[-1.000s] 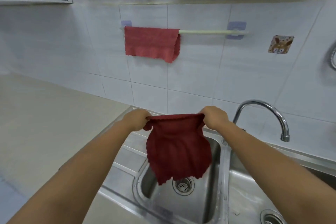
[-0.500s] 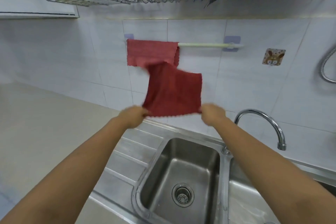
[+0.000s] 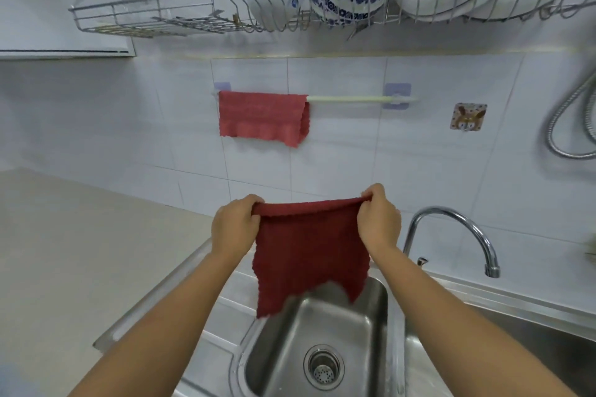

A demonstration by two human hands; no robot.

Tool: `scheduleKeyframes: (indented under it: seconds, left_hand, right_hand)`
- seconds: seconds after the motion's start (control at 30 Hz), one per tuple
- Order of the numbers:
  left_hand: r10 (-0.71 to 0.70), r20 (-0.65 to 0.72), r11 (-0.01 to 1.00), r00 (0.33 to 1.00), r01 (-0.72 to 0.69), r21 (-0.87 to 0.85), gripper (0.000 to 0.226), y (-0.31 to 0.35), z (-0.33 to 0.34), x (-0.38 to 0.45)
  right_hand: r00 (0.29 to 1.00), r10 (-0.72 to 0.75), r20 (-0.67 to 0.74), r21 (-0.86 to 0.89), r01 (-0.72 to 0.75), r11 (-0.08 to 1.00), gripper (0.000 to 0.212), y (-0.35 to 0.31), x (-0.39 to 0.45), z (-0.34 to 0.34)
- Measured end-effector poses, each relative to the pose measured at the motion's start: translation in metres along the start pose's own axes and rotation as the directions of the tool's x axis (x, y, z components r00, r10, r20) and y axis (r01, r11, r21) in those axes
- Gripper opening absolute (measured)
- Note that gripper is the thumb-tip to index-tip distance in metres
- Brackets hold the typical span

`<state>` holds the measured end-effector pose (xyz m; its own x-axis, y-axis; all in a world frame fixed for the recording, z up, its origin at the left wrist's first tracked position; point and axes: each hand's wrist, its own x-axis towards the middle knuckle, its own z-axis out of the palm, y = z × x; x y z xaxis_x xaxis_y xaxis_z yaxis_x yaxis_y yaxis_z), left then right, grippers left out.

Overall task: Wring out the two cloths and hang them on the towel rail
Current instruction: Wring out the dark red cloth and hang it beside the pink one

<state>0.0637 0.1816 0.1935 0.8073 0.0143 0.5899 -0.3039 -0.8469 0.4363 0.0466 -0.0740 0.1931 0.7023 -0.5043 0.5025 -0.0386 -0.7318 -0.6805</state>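
The dark red cloth [image 3: 309, 251], flung up half a second ago, has dropped and hangs flat over the sink [image 3: 377, 316], shaken out for hanging. The left hand [image 3: 233, 224] pinches its top corner at nine o'clock; the right hand [image 3: 379, 219] grips the three o'clock corner. Its taut top edge runs left-right. At twelve o'clock, the towel rail [image 3: 348, 99] carries the lighter cloth [image 3: 261, 116], right half bare.

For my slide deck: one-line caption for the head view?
Left hand and right hand stretch a dark red cloth over the steel sink; a lighter red cloth hangs on the rail.
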Motion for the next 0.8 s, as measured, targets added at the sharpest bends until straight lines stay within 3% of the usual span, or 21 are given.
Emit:
scheduleKeyframes:
  seconds: [0.07, 0.13, 0.2, 0.3, 0.5, 0.63, 0.7, 0.8]
  left_hand:
    - [0.045, -0.106, 0.999, 0.993, -0.045, 0.004, 0.033, -0.001, -0.003, -0.001]
    - [0.117, -0.044, 0.983, 0.992, -0.109, 0.145, 0.029, -0.003, -0.003, 0.004]
    - [0.134, -0.057, 0.977, 0.989, -0.123, 0.176, 0.027, -0.004, -0.006, 0.012]
    - [0.054, -0.135, 0.995, 0.989, -0.042, 0.092, 0.029, 0.007, -0.009, 0.029]
    - [-0.03, -0.018, 0.998, 0.999, 0.031, 0.052, 0.032, -0.001, -0.002, 0.032]
    - [-0.027, -0.036, 0.999, 0.999, 0.026, -0.03, 0.032, -0.009, -0.004, 0.05]
    - [-0.035, 0.021, 0.999, 0.999, 0.035, -0.002, 0.027, -0.01, -0.004, 0.06]
    - [-0.112, 0.059, 0.992, 0.992, 0.115, -0.047, 0.015, -0.013, -0.006, 0.076]
  right_hand:
    - [0.989, -0.091, -0.121, -0.046, 0.086, 0.995, 0.021, -0.001, 0.001, -0.003]
    - [0.988, -0.116, -0.105, -0.17, 0.097, 0.981, 0.019, 0.002, 0.004, -0.004]
    - [0.989, -0.116, -0.094, -0.18, 0.098, 0.979, 0.02, -0.002, 0.009, -0.004]
    - [0.991, -0.068, -0.112, -0.052, 0.063, 0.997, 0.02, -0.021, 0.015, -0.006]
    - [0.997, 0.055, -0.046, 0.058, -0.052, 0.997, 0.015, -0.016, 0.016, -0.004]
    - [0.995, 0.064, -0.077, 0.134, -0.053, 0.99, 0.014, -0.024, 0.031, -0.004]
    - [0.992, 0.101, -0.069, 0.155, -0.089, 0.984, 0.013, -0.03, 0.033, -0.003]
    - [0.974, 0.213, -0.077, 0.324, -0.177, 0.929, 0.014, -0.04, 0.04, 0.002]
